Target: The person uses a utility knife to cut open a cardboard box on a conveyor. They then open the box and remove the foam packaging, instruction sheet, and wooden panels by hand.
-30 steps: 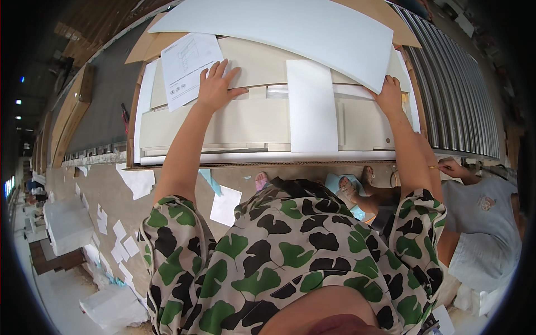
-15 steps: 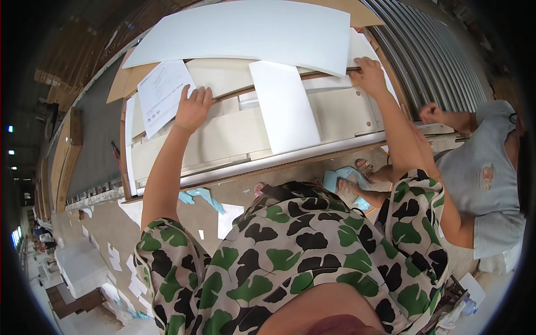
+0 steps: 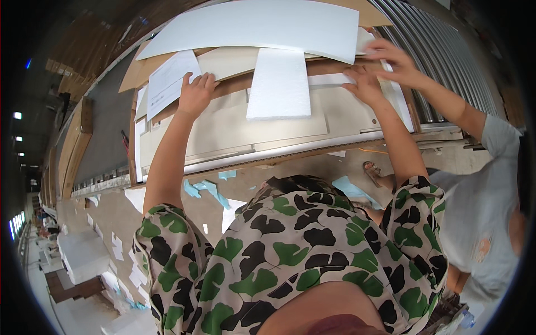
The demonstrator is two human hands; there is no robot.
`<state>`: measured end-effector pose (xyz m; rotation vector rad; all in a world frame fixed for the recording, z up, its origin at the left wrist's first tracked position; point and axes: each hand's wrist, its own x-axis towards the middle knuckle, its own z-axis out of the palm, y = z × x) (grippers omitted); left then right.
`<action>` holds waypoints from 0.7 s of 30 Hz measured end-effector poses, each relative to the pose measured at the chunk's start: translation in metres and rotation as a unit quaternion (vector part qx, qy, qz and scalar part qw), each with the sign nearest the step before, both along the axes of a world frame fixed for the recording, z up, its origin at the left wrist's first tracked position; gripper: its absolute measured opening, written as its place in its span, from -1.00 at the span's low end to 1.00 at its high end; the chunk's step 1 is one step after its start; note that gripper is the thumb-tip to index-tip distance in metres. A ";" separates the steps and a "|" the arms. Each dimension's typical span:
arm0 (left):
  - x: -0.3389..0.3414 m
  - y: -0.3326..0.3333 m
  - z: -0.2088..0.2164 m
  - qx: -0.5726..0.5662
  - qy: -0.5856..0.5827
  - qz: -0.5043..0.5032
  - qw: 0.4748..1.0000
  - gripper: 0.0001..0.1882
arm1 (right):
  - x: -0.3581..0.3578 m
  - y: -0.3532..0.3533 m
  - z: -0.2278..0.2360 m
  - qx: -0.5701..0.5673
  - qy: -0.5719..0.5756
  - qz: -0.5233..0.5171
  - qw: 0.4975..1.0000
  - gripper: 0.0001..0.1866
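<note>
A long cream panel (image 3: 231,62) lies tilted in a wide carton of flat furniture parts. My left hand (image 3: 196,94) is closed on the panel's near edge, fingers over the top, beside a printed sheet (image 3: 172,84). My right hand (image 3: 367,86) is at the carton's right end, by a white foam strip (image 3: 329,79); its thumb and fingers are apart. A white foam piece (image 3: 279,89) lies across the parts between my hands, its far end under a big white foam sheet (image 3: 251,25). Below it, more cream boards (image 3: 223,131) are stacked.
A co-worker's blurred hand (image 3: 395,58) reaches in from the right, just beyond my right hand. Metal rollers (image 3: 441,61) run along the right; a dark conveyor belt (image 3: 106,111) is at left. Blue scraps (image 3: 209,190) and paper lie on the floor. The carton's near edge (image 3: 240,163) is before me.
The foam piece between my hands has shifted away from me. My right hand has moved nearer and lost the panel's edge. The co-worker's hand has come in over the carton's right end.
</note>
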<state>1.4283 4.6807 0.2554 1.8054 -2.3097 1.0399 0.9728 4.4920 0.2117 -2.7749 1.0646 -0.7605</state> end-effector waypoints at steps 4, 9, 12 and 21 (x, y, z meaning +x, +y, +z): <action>0.009 0.008 -0.011 -0.032 -0.005 -0.014 0.999 -0.78 | 0.088 0.022 0.100 0.044 0.065 0.371 0.925 -0.41; 0.004 0.003 -0.015 0.003 0.004 0.008 1.000 -0.76 | 0.112 0.033 0.092 0.074 -0.073 0.406 0.908 -0.58; 0.010 0.022 -0.022 0.020 0.017 0.032 0.999 -0.74 | 0.077 0.068 0.145 0.191 -0.249 0.316 0.896 -0.74; -0.002 0.011 -0.042 0.051 -0.013 0.053 0.997 -0.67 | -0.022 -0.021 -0.040 -0.036 0.148 -0.083 0.985 -0.59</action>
